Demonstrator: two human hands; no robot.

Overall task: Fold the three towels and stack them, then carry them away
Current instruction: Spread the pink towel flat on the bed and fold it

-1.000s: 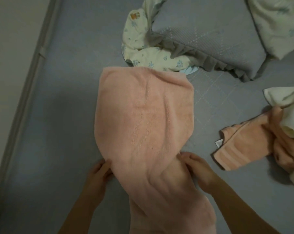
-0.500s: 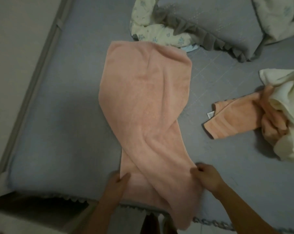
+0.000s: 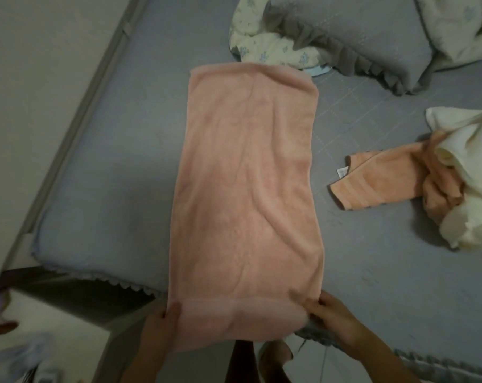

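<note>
L hand [image 3: 162,324]: pinching the near-left corner of the pink towel [image 3: 248,183], thumb on top, other fingers hidden under the cloth.
R hand [image 3: 331,319]: gripping the near-right corner, fingers curled over the edge; both grips closed on the towel.
Near edge: hangs just past the near side of the bed [image 3: 101,167]; a flat hem band shows betw. the two hands.
Pink towel: laid lengthwise, near to far, on the grey bedcover, roughly centre. Far edge stops just short of the floral cloth [image 3: 264,48] and the grey pillow [image 3: 353,40]. Looks doubled over, can't tell for sure.
Surface: a few long soft wrinkles running near to far, mostly right half; not fully flat.
Handling (judgement): plush, light, limp, no stiffness of its own. Will sag anywhere it isn't held; should drag a bit on the bedcover rather than slide.
Where to hold (judgement): the two near corners, as now; lift both evenly and carry toward the far edge so corners meet. Holding mid-edge would let corners droop.
Other towels: orange towel [image 3: 378,181] w/ white tag and cream towel [image 3: 472,172], bunched together, well apart to the right, unfolded.
Progress (judgement): first towel part-folded; two to go, no stack yet.
</note>
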